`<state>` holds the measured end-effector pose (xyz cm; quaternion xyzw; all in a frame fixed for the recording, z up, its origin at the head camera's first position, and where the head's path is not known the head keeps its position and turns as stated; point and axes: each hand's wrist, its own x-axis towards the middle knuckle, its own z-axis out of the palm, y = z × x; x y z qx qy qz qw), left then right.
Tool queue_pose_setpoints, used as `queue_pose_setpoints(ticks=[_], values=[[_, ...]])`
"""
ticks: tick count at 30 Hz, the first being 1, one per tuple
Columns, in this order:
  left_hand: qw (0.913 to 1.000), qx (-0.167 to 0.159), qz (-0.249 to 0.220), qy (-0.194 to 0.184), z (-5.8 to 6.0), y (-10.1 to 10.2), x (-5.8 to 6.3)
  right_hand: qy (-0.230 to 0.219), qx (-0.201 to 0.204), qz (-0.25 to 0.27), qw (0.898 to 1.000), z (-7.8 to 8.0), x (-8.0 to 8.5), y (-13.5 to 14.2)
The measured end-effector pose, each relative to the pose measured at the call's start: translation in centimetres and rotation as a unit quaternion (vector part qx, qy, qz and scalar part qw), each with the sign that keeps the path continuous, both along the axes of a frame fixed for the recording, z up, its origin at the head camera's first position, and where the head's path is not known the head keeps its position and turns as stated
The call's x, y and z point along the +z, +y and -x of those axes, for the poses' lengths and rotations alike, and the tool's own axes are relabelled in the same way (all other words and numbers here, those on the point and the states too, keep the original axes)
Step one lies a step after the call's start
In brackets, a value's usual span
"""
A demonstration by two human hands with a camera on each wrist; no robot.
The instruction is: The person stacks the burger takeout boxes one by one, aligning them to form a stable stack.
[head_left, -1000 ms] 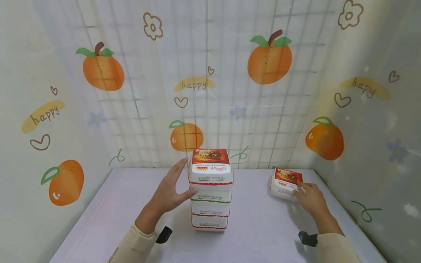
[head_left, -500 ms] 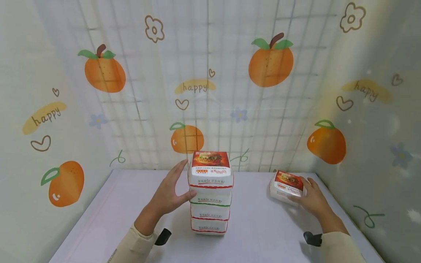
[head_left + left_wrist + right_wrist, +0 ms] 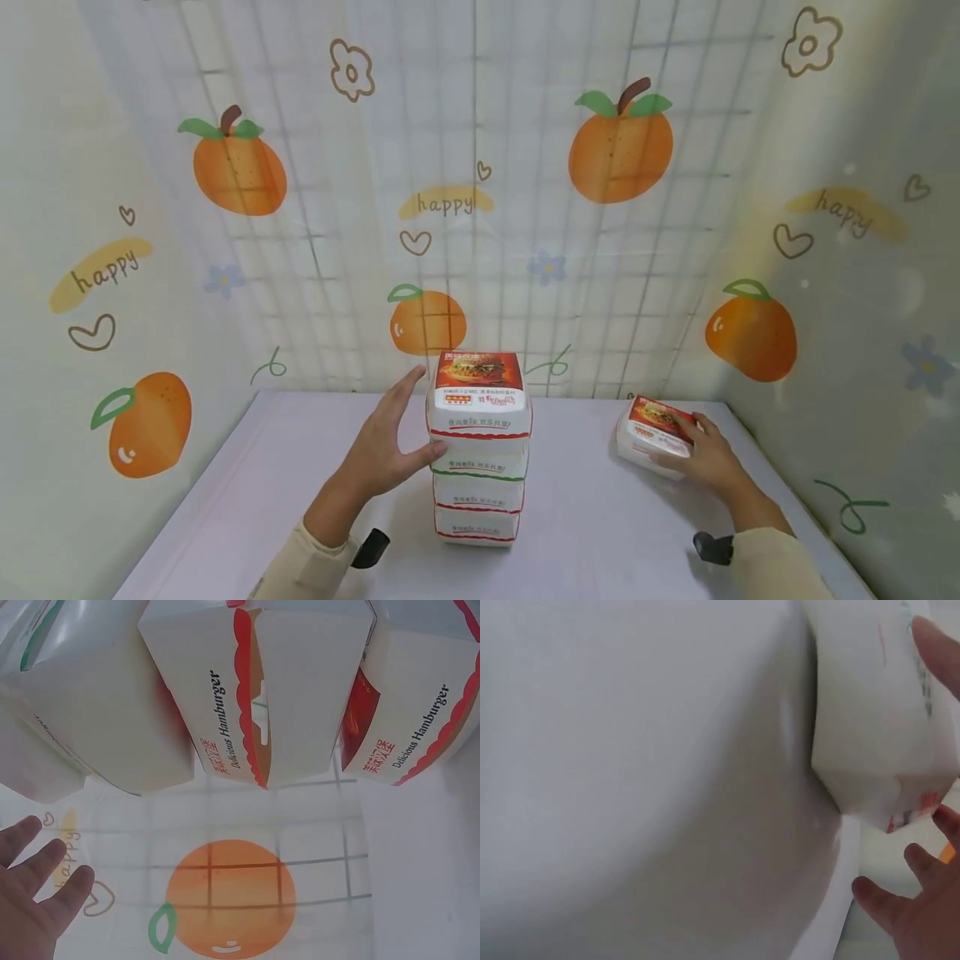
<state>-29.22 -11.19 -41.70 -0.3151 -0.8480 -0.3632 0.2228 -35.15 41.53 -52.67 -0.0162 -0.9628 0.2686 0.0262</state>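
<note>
A stack of several white hamburger boxes [image 3: 478, 423] stands upright on the table, with a burger picture on its red top and red and green wavy lines. My left hand [image 3: 378, 442] is beside its left side, fingers extended and spread, thumb tip at the box under the top one. In the left wrist view the fingers [image 3: 67, 896] stand apart from the boxes. To the right, a single hamburger box [image 3: 654, 433] sits low at the table's back. My right hand [image 3: 712, 458] holds it, thumb on the front, index finger over the right side of the lid, other fingers spread.
The pale table [image 3: 330, 550] ends at a curtain [image 3: 517, 317] with orange prints, which hangs at the back and both sides. Table surface lies between the stack and the single box. Black wrist straps [image 3: 371, 548] show at both sleeves.
My right hand has shifted its hold around the single box, its index finger returning onto the lid. The left hand and stack stay put; the view has tilted up slightly.
</note>
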Motion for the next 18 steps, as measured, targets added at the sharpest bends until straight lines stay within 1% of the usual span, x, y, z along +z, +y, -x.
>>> queue_pose_setpoints(ticks=[5, 7, 10, 14, 18], values=[[1.0, 0.003, 0.002, 0.005, 0.1, -0.1, -0.1, 0.001, -0.014, 0.024, 1.0, -0.4, 0.0, -0.5], [0.9999, 0.004, 0.003, 0.011, 0.2, -0.1, -0.1, -0.007, -0.015, 0.035, 0.999, -0.3, -0.3, -0.6], [0.9997, 0.005, 0.009, 0.02, 0.1, 0.0, 0.0, -0.012, -0.005, 0.037, 0.999, -0.1, -1.0, -0.8], [0.9995, 0.007, 0.014, 0.027, 0.0, 0.3, 0.4, 0.013, 0.003, 0.034, 0.999, 0.0, -1.8, -1.0], [0.9995, 0.007, 0.011, 0.027, 0.1, 0.5, 0.9, 0.029, -0.003, 0.039, 0.999, -0.1, -1.9, -1.2]])
